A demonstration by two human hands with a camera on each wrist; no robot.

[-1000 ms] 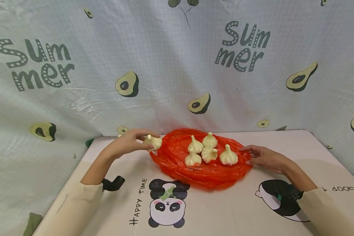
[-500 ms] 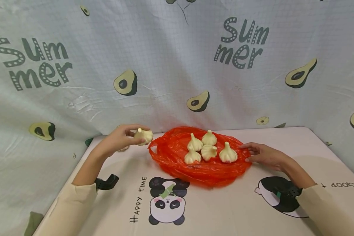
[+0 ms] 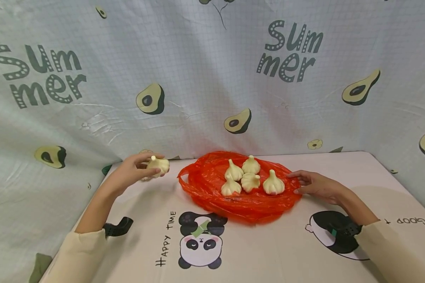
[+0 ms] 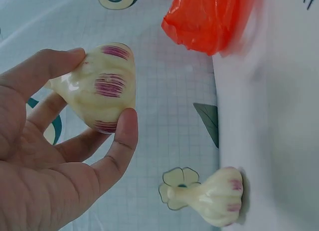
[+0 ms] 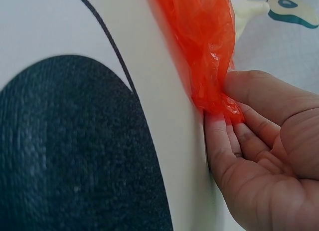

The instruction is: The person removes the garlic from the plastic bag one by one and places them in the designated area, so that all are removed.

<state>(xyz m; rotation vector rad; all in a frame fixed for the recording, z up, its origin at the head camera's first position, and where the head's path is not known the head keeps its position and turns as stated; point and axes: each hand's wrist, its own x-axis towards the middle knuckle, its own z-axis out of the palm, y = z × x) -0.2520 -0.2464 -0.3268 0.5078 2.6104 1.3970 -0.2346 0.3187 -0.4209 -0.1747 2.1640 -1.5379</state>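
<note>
My left hand [image 3: 141, 168] holds a pale garlic bulb [image 3: 158, 165] between thumb and fingers, just left of a red plastic bag [image 3: 244, 204] and above the table's back left corner. The left wrist view shows this bulb [image 4: 102, 89], streaked purple, in the left hand [image 4: 60, 156]. A second loose bulb [image 4: 214, 198] lies on the table below it. Several garlic bulbs [image 3: 250, 181] sit on the spread-out bag. My right hand [image 3: 313, 184] is at the bag's right edge. In the right wrist view its thumb and fingers [image 5: 249, 99] pinch the red plastic [image 5: 212, 51].
The table [image 3: 269, 251] carries a white cloth printed with pandas [image 3: 200, 243]. An avocado-print curtain [image 3: 212, 78] closes off the back and both sides. The table's left edge [image 3: 88, 204] runs close to my left forearm.
My left hand has carried the garlic bulb leftward, away from the bag's left edge. The right hand has stayed at the bag's right edge.
</note>
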